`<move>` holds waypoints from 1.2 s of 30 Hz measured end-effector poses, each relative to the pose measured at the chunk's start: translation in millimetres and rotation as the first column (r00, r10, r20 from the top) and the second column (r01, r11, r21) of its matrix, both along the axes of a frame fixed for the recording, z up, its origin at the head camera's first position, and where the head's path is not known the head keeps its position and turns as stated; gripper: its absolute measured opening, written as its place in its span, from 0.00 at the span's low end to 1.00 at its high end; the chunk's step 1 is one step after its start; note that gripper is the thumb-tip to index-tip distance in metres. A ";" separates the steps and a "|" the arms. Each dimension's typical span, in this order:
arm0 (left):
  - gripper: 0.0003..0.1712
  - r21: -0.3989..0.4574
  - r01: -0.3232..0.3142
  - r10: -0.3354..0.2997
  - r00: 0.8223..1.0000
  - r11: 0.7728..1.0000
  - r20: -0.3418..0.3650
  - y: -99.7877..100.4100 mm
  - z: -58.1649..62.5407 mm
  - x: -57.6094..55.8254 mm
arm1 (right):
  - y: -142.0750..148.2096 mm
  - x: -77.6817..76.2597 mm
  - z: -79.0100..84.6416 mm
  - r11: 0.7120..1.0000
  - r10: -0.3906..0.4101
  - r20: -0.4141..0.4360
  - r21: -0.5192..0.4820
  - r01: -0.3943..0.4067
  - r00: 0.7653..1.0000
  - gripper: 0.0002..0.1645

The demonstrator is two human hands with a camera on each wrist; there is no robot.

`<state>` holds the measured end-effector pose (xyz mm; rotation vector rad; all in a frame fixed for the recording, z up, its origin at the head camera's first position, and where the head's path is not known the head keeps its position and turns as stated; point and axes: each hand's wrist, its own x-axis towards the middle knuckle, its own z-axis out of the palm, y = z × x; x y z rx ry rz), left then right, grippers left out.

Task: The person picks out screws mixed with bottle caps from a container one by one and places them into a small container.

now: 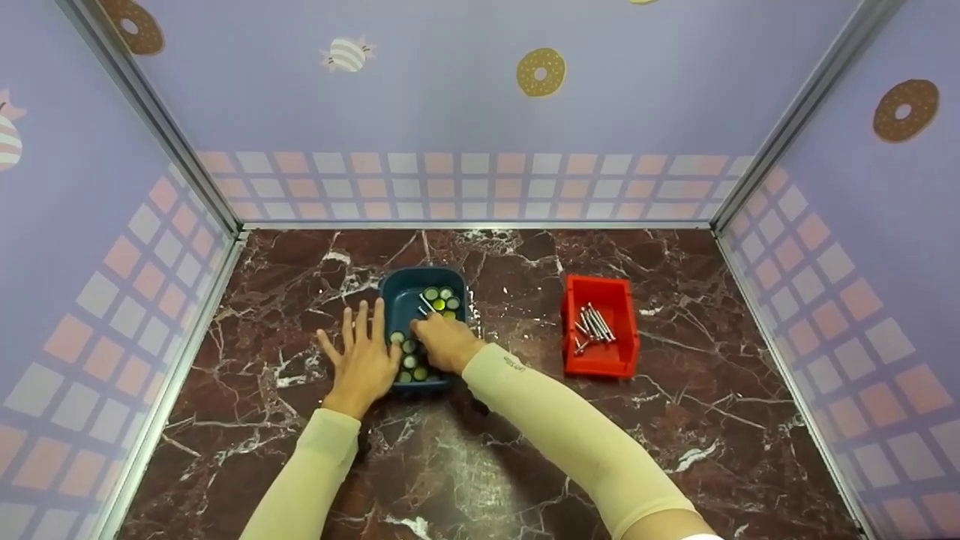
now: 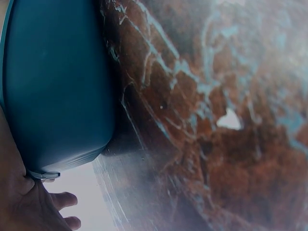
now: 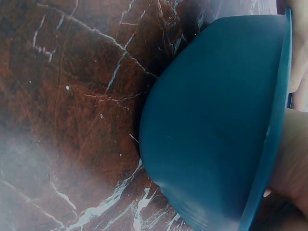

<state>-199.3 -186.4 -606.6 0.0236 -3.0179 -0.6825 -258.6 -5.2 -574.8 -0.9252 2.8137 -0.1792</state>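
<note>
A dark blue tray [image 1: 401, 300] holds several round greenish caps [image 1: 409, 361] and a few silver bolts [image 1: 427, 303]. My left hand [image 1: 364, 358] lies along the tray's left rim, its fingers straight and spread outside and its thumb over the rim near the caps. Inside the tray, my right hand [image 1: 448, 341] reaches down with bent fingers among the contents, just below the bolts. Its fingertips are mostly hidden, so whether it pinches anything is unclear. Both wrist views show mainly the outer side of the tray [image 2: 57, 77].
To the right stands a red bin [image 1: 600, 369] with several silver bolts [image 1: 595, 325] in it. Dark marbled tabletop [image 1: 510, 450] lies under everything. Patterned lilac panels [image 1: 450, 112] close off the back and both sides.
</note>
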 end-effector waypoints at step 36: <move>0.49 -0.006 0.001 -0.001 1.000 1.000 0.016 0.9 1.3 1.6 | 23.2 10.9 25.6 0.950 0.073 -0.081 -0.298 -0.094 0.994 0.28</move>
